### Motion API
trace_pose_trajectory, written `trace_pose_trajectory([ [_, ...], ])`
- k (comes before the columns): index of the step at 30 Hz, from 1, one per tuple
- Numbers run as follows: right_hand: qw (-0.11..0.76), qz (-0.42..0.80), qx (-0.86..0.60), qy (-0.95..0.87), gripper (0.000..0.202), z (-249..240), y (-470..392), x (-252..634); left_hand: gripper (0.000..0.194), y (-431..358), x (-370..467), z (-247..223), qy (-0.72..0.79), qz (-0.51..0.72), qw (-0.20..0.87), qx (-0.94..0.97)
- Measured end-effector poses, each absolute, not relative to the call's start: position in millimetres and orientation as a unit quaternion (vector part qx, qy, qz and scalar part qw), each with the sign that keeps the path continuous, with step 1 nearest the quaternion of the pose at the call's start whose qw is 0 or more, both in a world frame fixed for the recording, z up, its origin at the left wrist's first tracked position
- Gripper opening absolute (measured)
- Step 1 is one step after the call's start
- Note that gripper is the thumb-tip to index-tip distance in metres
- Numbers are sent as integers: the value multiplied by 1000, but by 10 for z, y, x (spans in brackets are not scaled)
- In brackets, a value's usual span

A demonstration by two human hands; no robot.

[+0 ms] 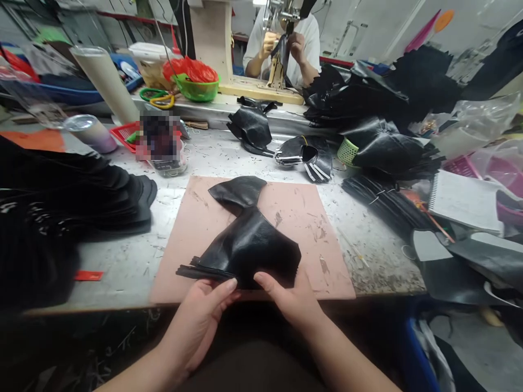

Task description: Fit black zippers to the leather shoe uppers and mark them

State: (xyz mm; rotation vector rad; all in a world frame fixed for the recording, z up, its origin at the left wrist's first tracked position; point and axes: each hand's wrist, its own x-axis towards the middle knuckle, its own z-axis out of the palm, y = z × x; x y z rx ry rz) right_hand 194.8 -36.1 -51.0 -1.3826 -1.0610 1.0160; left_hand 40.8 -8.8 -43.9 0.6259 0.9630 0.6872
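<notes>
L hand (206, 302), R hand (296, 299) on blk pc (253, 245), long axis fore-aft, tips left

Both forearms, left (151, 362) and right (347, 354), are bare, enter from the lower edge and converge forward. The left hand (209, 304) holds a pinch, thumb (224, 291) uppermost and pointing inward, fingers partly hidden. The right hand (296, 299) grips with thumb (270, 286) angled inward, index finger (301, 276) pointing forward. The hands are apart; thumb tips point toward each other.
</notes>
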Motion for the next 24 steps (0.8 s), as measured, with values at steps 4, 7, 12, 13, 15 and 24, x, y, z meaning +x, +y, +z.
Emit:
trace_pose_trajectory([
  [4, 550, 416, -569, -449, 32, -531, -421, 1898, 20, -124, 447, -395, 490, 381, 753, 219],
  [7, 562, 414, -553, -455, 32, -562, -469, 1896, 20, -147, 453, -402, 496, 411, 735, 211],
  [12, 554, 426, -555, -451, 31, -583, -543, 1891, 31, -182, 461, -457, 520, 405, 705, 260],
  [13, 550, 431, -556, -451, 29, -586, -553, 1883, 32, -189, 464, -474, 531, 405, 697, 261],
  [15, 545, 434, -555, -453, 27, -594, -565, 1860, 34, -198, 474, -504, 546, 407, 684, 260],
  [24, 528, 434, -584, -438, 44, -571, -598, 1730, 37, -204, 463, -480, 554, 414, 680, 244],
])
